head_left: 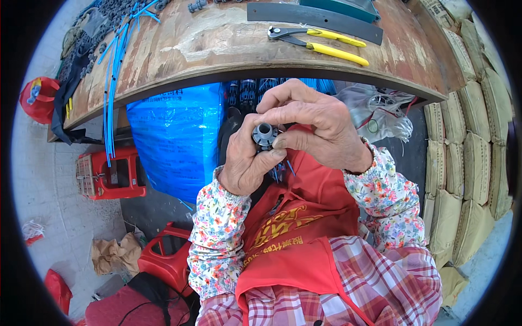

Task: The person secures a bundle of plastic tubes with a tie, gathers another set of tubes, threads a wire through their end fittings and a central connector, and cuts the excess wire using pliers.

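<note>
In front of my chest I hold a small dark grey round fitting (264,129) with a hollow centre and notched rim. My left hand (242,163) is closed round its left and lower side, with the thumb beneath. The thumb of my right hand (321,122) presses against the fitting's right side, and its bent fingers reach over the top. Whether the right fingers pinch a further small piece is hidden. Some thin blue strips (290,167) show just below the hands.
On the wooden bench (201,38) lie yellow-handled end-cutting pliers (321,44), a grey metal bar (326,19), long blue rods (112,87) and a pile of grey parts (98,35). Below stand a blue bag (174,136) and red stools (163,261). Stacked sacks (462,163) line the right.
</note>
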A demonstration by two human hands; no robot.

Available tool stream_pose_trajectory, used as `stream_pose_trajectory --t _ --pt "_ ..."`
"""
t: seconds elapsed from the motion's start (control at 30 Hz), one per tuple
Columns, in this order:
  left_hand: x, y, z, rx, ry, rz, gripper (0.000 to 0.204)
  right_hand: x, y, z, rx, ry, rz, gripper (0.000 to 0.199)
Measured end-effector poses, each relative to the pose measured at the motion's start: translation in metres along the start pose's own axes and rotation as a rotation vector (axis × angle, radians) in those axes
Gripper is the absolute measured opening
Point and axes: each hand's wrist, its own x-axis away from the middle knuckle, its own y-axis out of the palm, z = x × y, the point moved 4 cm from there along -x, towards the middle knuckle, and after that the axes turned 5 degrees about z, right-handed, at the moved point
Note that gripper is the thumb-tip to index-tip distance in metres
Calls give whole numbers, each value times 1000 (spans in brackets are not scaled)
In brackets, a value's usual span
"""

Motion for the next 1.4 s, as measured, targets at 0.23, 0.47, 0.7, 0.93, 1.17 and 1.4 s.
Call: stream_pose_trajectory --t 0.23,0.47,0.7,0.93,1.17,1.4 --pt "3 0 2 2 -33 99 33 1 -2 -3 -44 -45 -62 38" --pt "4 -5 -2 292 -85 160 35 25 6 1 -5 49 141 51" --pt "4 -19 1 230 -129 150 34 37 34 1 16 15 316 47" --pt "12 -37 -3 604 -68 262 34 42 67 8 55 33 331 38" --pt "22 -48 -2 515 -69 381 35 23 79 4 126 -97 371 37" --pt "23 -54 -8 614 18 326 39 23 89 3 177 -147 404 35"
